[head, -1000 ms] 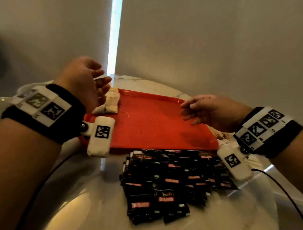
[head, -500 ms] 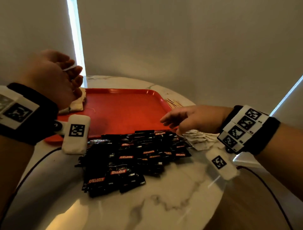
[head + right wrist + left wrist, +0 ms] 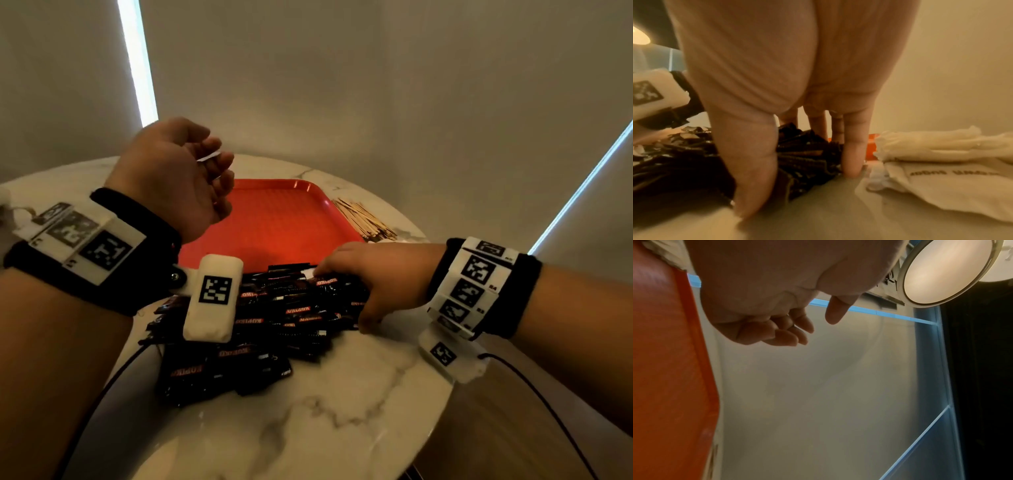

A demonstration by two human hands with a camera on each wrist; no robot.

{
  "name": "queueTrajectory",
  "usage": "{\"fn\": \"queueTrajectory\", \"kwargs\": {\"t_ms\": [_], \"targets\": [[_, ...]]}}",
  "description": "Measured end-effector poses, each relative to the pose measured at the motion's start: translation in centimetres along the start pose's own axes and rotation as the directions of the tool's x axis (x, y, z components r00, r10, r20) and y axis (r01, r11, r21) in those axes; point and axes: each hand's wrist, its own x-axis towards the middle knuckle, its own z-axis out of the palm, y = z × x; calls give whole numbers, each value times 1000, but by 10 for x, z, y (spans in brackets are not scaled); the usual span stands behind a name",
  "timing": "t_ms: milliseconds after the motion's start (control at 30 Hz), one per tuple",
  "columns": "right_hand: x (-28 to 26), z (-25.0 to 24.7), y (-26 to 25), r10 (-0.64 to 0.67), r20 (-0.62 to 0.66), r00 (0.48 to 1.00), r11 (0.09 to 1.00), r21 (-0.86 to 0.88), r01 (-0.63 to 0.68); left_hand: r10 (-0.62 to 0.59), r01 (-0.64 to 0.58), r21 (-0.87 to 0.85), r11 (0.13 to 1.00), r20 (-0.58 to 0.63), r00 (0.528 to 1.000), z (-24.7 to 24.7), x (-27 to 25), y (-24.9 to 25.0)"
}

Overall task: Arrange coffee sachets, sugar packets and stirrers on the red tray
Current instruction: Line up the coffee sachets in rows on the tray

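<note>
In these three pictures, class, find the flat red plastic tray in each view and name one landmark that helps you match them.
Head: the flat red plastic tray lies centre, beyond the pile of black coffee sachets.
Left wrist: it fills the left edge.
Right wrist: only a small orange-red sliver shows, right of the fingers.
Shared landmark: the tray's raised rim itself; the sachet pile also links head and right wrist.

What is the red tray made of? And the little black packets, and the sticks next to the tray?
The red tray looks like hard plastic, with a fine bumpy pattern and a moulded rim. The black packets seem to be glossy foil or plastic film; they glint and crinkle. The sticks look like pale, thin, matte bare wood.
</note>
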Motion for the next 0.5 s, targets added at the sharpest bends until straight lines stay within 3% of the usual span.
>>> {"fn": "queueTrajectory", "kwargs": {"t_ms": [167,333,500], "targets": [[-5,-1,0,61,-133,989,998,38,-57,-15,15,10,1000,-46,999,-11,0,-6],[-3,8,-4,83,-104,991,996,51,-78,-34,35,8,999,-34,999,-8,-2,-9],[-1,9,-6,54,-154,987,998,-9,-56,-56,56,17,998,-5,998,-2,-8,-10]]}}
